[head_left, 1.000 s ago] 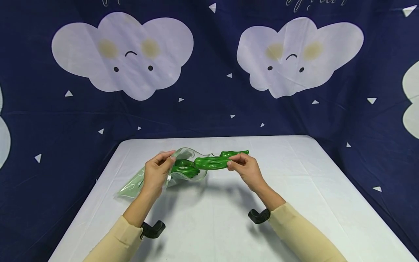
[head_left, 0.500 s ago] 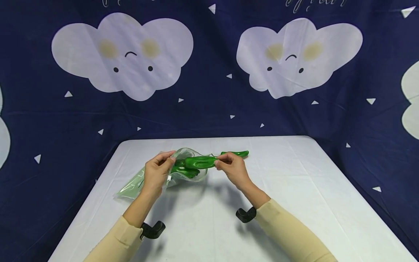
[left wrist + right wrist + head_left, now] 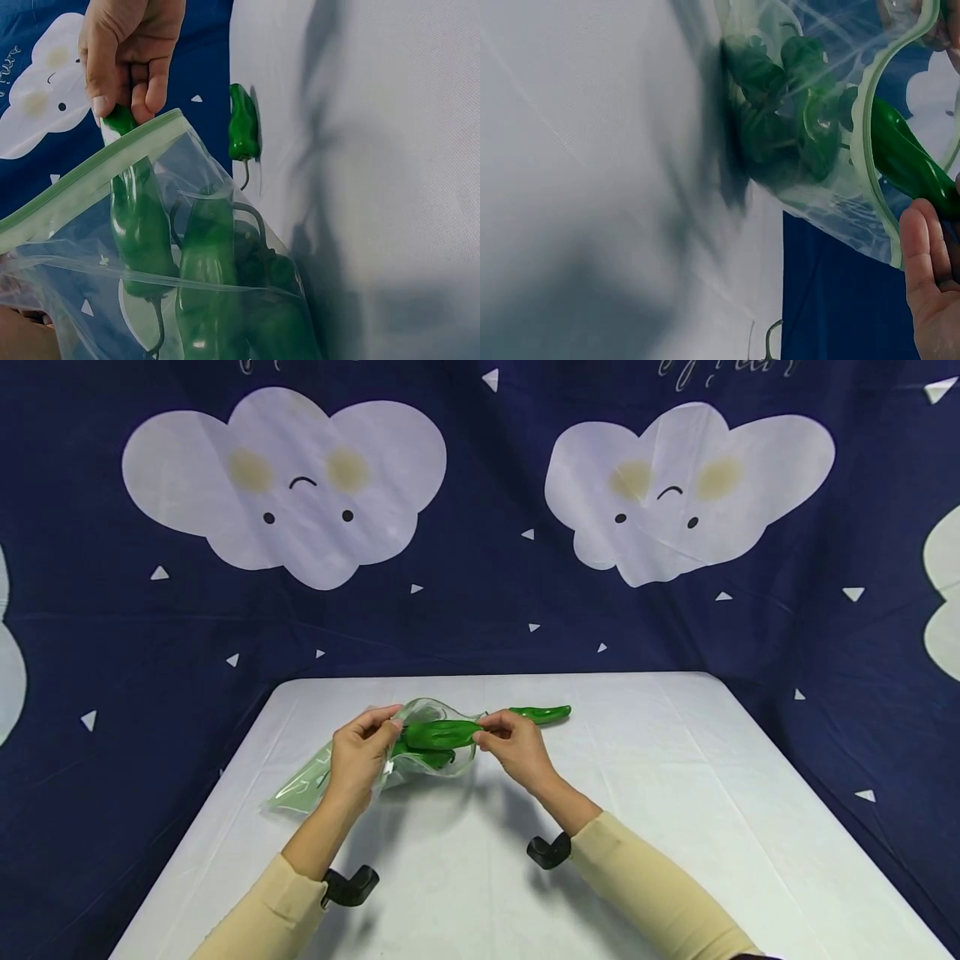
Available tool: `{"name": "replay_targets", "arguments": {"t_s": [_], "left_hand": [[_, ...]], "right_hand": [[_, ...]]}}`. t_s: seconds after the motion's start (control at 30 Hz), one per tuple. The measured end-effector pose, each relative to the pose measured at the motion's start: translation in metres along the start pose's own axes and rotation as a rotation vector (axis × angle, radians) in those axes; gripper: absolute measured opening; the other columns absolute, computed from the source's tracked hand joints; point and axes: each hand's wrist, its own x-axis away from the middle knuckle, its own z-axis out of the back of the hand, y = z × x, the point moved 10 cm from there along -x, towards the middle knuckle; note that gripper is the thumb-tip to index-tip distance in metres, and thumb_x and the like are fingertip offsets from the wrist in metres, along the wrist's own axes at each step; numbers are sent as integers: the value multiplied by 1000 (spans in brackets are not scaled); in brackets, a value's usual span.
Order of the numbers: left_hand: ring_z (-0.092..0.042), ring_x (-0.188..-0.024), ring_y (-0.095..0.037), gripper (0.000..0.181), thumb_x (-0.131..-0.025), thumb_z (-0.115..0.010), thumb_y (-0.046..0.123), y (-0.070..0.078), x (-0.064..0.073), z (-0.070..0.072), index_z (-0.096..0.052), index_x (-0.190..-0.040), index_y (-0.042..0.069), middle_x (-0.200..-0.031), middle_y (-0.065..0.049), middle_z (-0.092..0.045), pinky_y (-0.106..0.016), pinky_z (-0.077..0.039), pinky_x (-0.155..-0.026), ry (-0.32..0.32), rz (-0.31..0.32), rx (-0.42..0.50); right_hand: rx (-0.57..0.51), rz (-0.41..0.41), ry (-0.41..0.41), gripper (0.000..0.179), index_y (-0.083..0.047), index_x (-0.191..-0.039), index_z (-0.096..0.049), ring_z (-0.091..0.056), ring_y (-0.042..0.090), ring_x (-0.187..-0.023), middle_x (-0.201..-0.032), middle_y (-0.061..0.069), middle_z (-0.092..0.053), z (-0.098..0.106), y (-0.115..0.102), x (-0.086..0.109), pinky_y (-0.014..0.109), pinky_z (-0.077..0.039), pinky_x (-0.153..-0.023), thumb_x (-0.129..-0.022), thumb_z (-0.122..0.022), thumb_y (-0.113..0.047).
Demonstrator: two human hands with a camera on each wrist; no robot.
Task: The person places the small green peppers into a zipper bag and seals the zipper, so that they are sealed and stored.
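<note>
A clear zip bag point(image 3: 300, 785) with a pale green seal strip leans to the left on the table, its mouth spread toward the right. My left hand point(image 3: 362, 756) pinches the near edge of that mouth between thumb and fingers. Between the thumb and fingertips of my right hand point(image 3: 521, 752) is the tip of a green pepper point(image 3: 442, 734). Most of this pepper lies inside the bag's mouth, stem end first, as the left wrist view shows. Several other green peppers point(image 3: 817, 135) fill the bag below it.
One more green pepper point(image 3: 547, 715) lies on the white table point(image 3: 675, 760), behind and right of my right hand. A dark blue cloth point(image 3: 480, 635) printed with clouds hangs behind the table's far edge.
My right hand has moved left, carrying the pepper from outside the bag's mouth into it. My left hand has kept its hold on the bag.
</note>
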Motion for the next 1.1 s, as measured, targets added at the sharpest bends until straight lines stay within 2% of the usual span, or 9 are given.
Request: {"name": "replay_targets", "arguments": {"t_s": [0.17,0.37,0.53,0.8,1.1], "left_hand": [[-49,-63,-4,24,-86,-63,3,0,-1,-3,-67,-109,-3,-66,11,-54,-16,-41,-56,-6,-7,9],[-48,-62,-4,24,-86,-63,2,0,-1,-4,-67,-109,-4,-66,10,-53,-16,-40,-55,-11,-13,28],[-48,-63,-4,24,-86,-64,3,0,-1,-4,-67,-109,-3,-66,10,-55,-16,-41,-56,-13,-7,23],[-49,-65,-3,25,-86,-64,4,0,0,-3,-67,-110,-3,-68,11,-56,-15,-41,-57,-11,-3,27],[-50,-68,-2,25,-87,-63,4,-1,0,-6,-66,-111,-3,-73,12,-58,-14,-42,-59,-14,15,32]], "right_hand": [[23,14,-15,18,-13,-100,-70,-66,10,-73,-90,7,-70,-7,-2,-1,24,-55,-66,-83,-71,-15],[102,64,-53,19,-17,-103,-70,-65,8,-76,-91,3,-71,-18,-10,-2,23,-53,-64,-85,-70,-18],[127,78,-66,20,-18,-105,-70,-66,12,-82,-94,2,-71,-25,-13,-4,23,-53,-67,-85,-70,-20],[150,88,-82,24,-17,-107,-70,-67,16,-86,-96,3,-71,-38,-17,-5,24,-54,-71,-84,-71,-20],[190,104,-124,27,-13,-111,-69,-68,15,-84,-98,5,-72,-52,-23,-5,21,-53,-67,-85,-69,-20]]}}
